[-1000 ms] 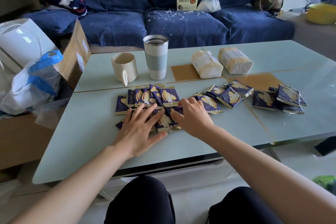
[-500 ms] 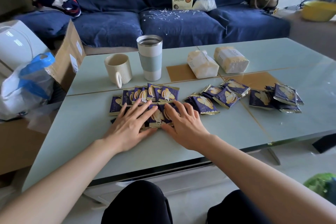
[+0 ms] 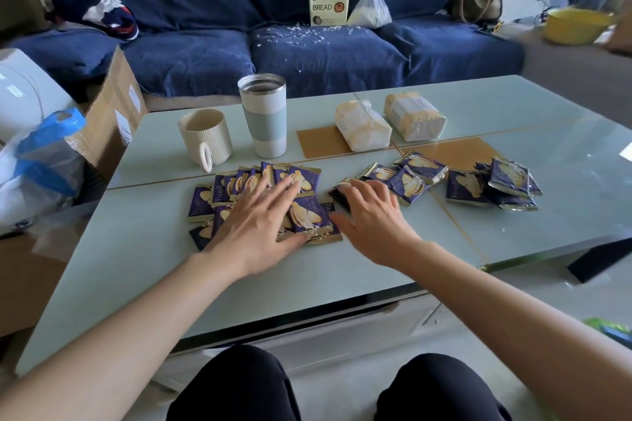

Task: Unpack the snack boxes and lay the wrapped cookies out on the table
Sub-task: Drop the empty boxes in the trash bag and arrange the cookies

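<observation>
Several dark blue wrapped cookies with gold edges lie in overlapping rows on the pale glass table. My left hand lies flat on these rows with spread, straight fingers. My right hand is just to the right, fingers stretched over a dark packet at the edge of a second cluster of cookies. A third small heap of cookies sits farther right, untouched.
A ribbed cream mug and a steel tumbler stand behind the rows. Two tissue packs lie at the back middle. A cardboard box and plastic bags crowd the table's left edge. A blue sofa lies beyond.
My right hand has slid right, off the left rows and onto the packet at the edge of the middle cluster. My left hand has shifted right across the rows.
</observation>
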The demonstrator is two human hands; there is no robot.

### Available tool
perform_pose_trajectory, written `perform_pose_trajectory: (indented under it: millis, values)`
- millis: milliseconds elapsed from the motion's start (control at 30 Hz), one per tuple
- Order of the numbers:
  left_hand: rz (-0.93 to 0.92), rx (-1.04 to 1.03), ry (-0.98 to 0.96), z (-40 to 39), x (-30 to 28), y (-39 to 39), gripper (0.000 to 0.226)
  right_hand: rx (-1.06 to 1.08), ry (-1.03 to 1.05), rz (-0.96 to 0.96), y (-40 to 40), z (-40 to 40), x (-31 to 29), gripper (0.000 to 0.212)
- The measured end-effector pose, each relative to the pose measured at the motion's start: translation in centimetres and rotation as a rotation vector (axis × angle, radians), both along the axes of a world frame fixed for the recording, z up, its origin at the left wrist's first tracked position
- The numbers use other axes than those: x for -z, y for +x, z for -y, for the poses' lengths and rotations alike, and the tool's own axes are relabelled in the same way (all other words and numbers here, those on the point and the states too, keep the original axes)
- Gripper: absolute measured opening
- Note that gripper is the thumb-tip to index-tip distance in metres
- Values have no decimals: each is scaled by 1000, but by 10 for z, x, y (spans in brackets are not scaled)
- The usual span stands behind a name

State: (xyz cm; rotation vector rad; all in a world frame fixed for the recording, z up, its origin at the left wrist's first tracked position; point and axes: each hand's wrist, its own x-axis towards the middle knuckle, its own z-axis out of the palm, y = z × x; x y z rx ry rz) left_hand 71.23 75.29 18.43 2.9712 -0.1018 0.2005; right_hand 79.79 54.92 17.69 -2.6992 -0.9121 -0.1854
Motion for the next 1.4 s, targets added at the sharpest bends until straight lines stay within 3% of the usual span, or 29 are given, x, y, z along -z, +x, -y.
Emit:
perform_pose_trajectory:
  millis: [200,333,400,567,767,933,1067,1267,1400]
  values:
    - [59,43,-184,63,-11,28,72,210,-35,-112,52,56,-6,46]
    - [-57,-188,-478,98,-24,54,65,307,11,-221,84,77,-17,45]
    - [-153,-293,-553,108,-23,69,67,358,3,-262,99,82,-23,55]
    - [-258,-345,-509,124,-12,91,79,342,-277,-368,131,82,-24,107]
    - [-286,-284,-373,129,1,104,72,323,-348,-378,156,76,-18,121]
    - [-235,-273,-330,126,11,115,70,311,-266,-340,163,73,-23,114]
    - [-187,-279,-312,128,14,124,68,276,-188,-330,162,69,-21,63]
    - [-125,-267,-334,127,20,132,57,300,-58,-437,151,59,-25,58]
    - [-131,-259,-367,124,23,134,57,325,181,-567,152,61,-29,50]
